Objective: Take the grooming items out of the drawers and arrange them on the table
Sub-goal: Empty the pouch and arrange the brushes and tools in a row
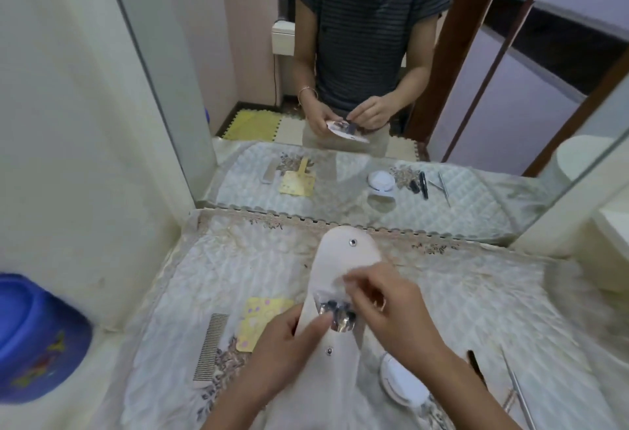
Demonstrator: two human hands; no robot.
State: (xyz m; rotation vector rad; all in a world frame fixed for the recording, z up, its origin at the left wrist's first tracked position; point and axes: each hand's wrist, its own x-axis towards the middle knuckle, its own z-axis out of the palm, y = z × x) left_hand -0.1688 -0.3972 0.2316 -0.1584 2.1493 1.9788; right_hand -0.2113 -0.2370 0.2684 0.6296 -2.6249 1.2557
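1. The left hand grips the pink case from the left, thumb across its middle. The case is held above the table, flap open and pointing at the mirror.
2. The right hand has curled fingers pinching a clear wrap over small metal pieces in the middle of the case. The fingertips are blurred, so the exact grip is unclear. The hands are close together, both on the case.
3. Already on the table: comb and yellow card on the left; white compact, black stick and thin metal tool on the right.
4. Risk: the metal pieces look loose and shiny. A sharp tug on the wrap could spill them onto the cloth or off the near edge.
5. Risk: the case is held by one side only. If the right hand pulls hard, the case may twist or slip from the left hand.
6. Risk: the compact lies just under the right wrist. Dropping the wrist could knock it, or push it towards the black stick.
7. Risk: the wrap is thin and may tear, or come out without the pieces.
8. Risk: free space is mostly centre and far. Setting the case down carelessly could cover the card or the compact.
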